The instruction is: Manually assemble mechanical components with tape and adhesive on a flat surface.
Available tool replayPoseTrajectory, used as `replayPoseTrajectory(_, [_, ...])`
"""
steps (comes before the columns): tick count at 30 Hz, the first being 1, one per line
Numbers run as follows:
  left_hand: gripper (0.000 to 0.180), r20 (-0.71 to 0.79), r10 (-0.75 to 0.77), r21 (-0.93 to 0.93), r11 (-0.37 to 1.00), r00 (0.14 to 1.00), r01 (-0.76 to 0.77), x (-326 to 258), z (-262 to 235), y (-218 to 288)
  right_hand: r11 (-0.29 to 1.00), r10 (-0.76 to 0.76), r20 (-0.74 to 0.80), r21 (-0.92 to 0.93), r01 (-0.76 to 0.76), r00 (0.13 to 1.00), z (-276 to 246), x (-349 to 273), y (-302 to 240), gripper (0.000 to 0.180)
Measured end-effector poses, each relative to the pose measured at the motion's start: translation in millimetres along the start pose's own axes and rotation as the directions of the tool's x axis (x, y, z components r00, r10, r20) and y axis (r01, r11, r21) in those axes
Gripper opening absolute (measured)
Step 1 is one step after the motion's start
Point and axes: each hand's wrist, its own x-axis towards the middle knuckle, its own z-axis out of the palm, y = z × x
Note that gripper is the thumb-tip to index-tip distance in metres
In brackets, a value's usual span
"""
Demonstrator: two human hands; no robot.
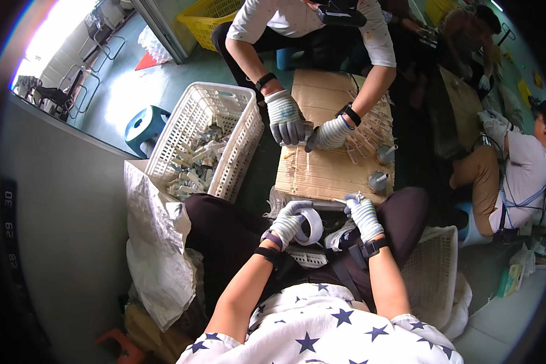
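My left hand (288,222), in a striped knit glove, is closed round a roll of white tape (318,225). The roll's ring stands out on the hand's right side. Across from it, my gloved right hand (363,218) has its fingertips pinched near the cardboard's front edge. A small pale piece (340,200) shows at those fingertips, too small to name. Both hands are above my lap, just before the cardboard-covered work surface (315,179). Over its far part, a co-worker's gloved hands (306,130) meet on a small item they mostly hide.
Several small pale parts (365,134) lie along the cardboard's right side, near two grey round pieces with white pegs (378,181). At left stands a white basket (239,148) of loose parts, beside a blue stool (144,126). Another white basket (446,267) is at my right.
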Motion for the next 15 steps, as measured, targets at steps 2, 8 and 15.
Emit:
replayPoseTrajectory(2, [0.042, 0.051, 0.064, 0.109, 0.992, 0.997, -0.069, -6, 4, 3, 1.000, -0.012, -0.003, -0.014, 0.012, 1.000, 0, 2, 1, 0.018])
replayPoseTrajectory(8, [0.022, 0.113, -0.252, -0.403, 0.873, 0.961, 0.276, -8, 4, -10, 0.991, -0.045, 0.033, -0.126, 0.049, 0.998, 1, 5, -5, 0.020])
replayPoseTrajectory(15, [0.024, 0.153, -0.300, -0.415, 0.845, 0.942, 0.337, 3, 1, -30, 0.766, -0.325, 0.193, -0.520, 0.377, 0.926, 32, -15, -50, 0.021])
